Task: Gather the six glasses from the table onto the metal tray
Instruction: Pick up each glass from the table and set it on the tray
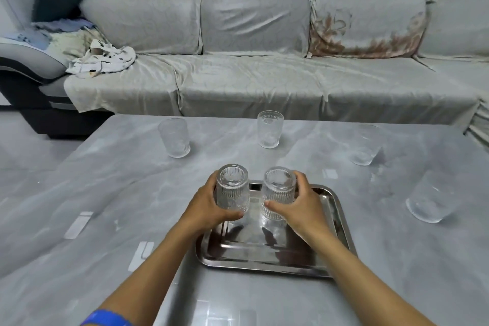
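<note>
Both forearms reach forward, fingers [230, 216] clasping ribbed glasses [232, 189] over tray [341, 222].

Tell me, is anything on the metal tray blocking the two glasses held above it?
Nothing visible does. The shiny rectangular metal tray holds no other objects under the ribbed clear glass in the left hand or the second ribbed glass in the right hand.

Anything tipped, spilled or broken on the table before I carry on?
Nothing stands out. The left hand and right hand each hold a glass over the metal tray; four glasses stand upright on the table, no spill or breakage visible.
</note>
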A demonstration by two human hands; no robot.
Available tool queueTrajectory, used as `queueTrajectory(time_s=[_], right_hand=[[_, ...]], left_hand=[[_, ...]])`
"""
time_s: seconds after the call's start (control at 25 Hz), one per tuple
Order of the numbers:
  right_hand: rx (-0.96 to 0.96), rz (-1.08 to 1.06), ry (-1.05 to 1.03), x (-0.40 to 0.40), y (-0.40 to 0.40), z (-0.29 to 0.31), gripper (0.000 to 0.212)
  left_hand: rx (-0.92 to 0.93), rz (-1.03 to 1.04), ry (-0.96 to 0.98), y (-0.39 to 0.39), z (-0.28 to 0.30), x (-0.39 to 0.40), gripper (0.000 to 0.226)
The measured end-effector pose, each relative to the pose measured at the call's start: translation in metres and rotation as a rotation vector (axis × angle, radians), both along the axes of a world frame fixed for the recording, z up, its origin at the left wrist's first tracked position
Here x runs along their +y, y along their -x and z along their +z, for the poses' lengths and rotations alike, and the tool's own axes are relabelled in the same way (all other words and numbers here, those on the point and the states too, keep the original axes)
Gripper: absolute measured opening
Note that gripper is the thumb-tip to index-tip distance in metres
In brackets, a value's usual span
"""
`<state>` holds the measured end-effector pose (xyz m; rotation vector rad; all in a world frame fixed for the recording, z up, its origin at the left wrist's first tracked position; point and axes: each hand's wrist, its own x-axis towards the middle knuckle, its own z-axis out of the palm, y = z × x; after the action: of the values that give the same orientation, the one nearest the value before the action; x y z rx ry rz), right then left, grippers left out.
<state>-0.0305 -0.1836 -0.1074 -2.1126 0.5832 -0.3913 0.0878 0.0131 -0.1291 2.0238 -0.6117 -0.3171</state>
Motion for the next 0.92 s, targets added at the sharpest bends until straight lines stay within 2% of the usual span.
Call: queueTrajectory(time_s=[0.2,0.72,0.84,0.92], right_hand=[[-0.018,0.056,0.06,0.006,-0.01,-0.012,0.078],[-0.037,0.105,0.037,0.0,-0.011,-0.023,0.085],[0.013,0.185,-0.015,-0.002,-0.002,-0.015,0.102],[-0.005,0.145,-0.088,-0.013,0.014,-0.001,0.109]], left_hand=[[-0.096,0.052,0.068,0.009,-0.016,-0.004,0.083],[-0.11,0.06,0.034,0.015,-0.013,-0.003,0.1],[-0.026,0.117,0.125,0.021,-0.005,-0.003,0.115],[-0.142,0.2,0.146,0.028,0.011,-0.005,0.103]])
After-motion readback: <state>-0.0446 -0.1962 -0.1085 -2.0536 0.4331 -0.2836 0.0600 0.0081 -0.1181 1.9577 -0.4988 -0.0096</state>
